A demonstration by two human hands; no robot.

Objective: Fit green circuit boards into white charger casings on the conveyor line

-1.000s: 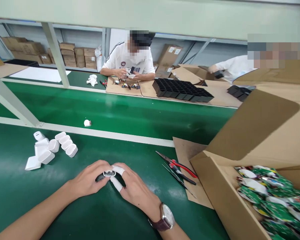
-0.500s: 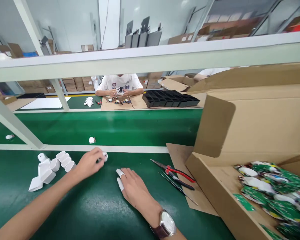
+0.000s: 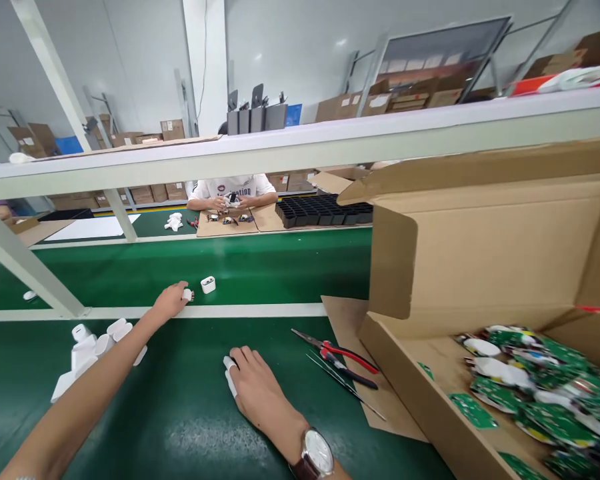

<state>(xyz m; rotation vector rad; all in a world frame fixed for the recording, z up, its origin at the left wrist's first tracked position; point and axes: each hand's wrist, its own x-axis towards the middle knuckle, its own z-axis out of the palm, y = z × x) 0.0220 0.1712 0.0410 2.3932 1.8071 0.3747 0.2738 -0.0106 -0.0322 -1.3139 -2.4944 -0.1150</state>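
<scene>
- One left hand (image 3: 171,300) reaches over the rail (image 3: 260,311), its fingers at one small white part (image 3: 188,295); it cannot be told whether they pinch it.
- One right hand (image 3: 255,383) lies low by the bench, holding nothing, its fingers a bit spread. Two fingers wear white covers (image 3: 231,383), and one watch (image 3: 319,451) is on the wrist.
- One white case (image 3: 208,285) stands upright on the green strip (image 3: 280,273), just right of the white part.
- A bunch of white shells (image 3: 103,345) sits at the left; the arm hides some, so they cannot all be counted.
- One pair of pliers (image 3: 327,348), red and black, and one pair of tweezers (image 3: 357,396) lie side by side.
- One big open box (image 3: 405,383) holds many green boards (image 3: 495,393), too heaped to count.
- The bench (image 3: 190,387) is dark green and shiny.
- Across the strip, one person (image 3: 233,190) in a white shirt sits near black trays (image 3: 325,212).
- The room has pale gray walls (image 3: 290,40) and lots of brown boxes (image 3: 173,130).
</scene>
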